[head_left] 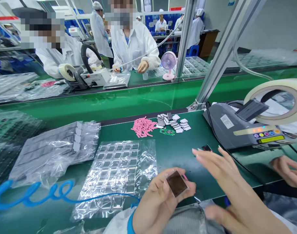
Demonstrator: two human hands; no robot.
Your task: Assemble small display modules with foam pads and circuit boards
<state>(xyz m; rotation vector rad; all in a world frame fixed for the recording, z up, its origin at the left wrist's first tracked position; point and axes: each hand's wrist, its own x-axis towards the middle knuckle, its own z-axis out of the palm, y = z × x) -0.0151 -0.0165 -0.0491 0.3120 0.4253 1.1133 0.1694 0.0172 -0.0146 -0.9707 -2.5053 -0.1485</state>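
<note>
Left hand: pinches a small dark square panel by its edges, face up, one corner pointing away, close to the body. Right hand: empty, fingers spread wide, just right of the panel and not touching it. Its fingertips are near a small black part on the green mat. Farther left: clear blister tray. Beyond: pink strips, tape dispenser.

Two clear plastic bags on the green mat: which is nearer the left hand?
The flat clear bag showing a grid of square pockets, beside the left hand gripping a dark square chip; the bulkier bag lies farther left.
</note>
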